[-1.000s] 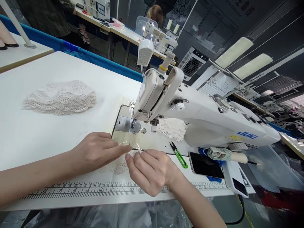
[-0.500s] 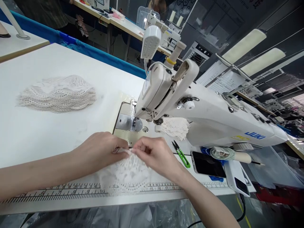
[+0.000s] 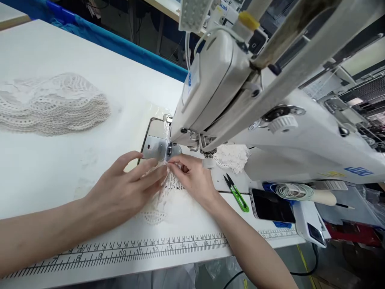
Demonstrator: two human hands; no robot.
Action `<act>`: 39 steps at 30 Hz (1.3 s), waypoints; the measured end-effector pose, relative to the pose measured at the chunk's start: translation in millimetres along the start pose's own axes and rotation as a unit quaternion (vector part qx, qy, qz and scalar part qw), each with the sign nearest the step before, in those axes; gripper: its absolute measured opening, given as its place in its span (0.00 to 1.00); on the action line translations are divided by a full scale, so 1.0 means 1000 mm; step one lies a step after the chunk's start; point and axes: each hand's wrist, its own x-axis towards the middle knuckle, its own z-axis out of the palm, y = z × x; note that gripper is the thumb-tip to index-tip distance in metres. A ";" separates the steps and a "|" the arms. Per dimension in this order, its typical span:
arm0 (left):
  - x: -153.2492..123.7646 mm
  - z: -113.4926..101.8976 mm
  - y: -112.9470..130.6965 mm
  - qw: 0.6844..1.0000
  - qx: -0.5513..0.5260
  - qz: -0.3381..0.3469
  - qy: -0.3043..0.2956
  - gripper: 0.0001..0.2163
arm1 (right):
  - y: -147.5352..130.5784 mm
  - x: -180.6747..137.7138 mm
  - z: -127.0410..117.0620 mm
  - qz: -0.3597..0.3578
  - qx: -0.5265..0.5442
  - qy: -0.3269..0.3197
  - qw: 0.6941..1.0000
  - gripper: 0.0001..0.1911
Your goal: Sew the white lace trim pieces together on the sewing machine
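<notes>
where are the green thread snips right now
In the head view, the green thread snips with black blades lie right of centre, between the bare right hand and the black-screened rectangular phone.

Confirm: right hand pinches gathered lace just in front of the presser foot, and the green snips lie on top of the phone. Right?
No: the green snips lie beside the phone, not on top of it, as the head view shows. The right hand does pinch gathered lace just in front of the presser foot.
</notes>
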 end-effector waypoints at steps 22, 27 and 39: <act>0.006 0.004 -0.007 0.994 -0.039 -0.062 -0.081 0.18 | 0.010 -0.014 0.004 -0.154 -0.341 0.108 0.921 0.17; 0.008 0.006 -0.008 0.994 -0.037 -0.057 -0.082 0.17 | 0.013 -0.012 0.004 -0.146 -0.341 0.103 0.923 0.20; 0.007 0.008 -0.005 0.995 -0.031 -0.061 -0.069 0.18 | 0.014 -0.013 0.004 -0.132 -0.367 0.103 0.915 0.21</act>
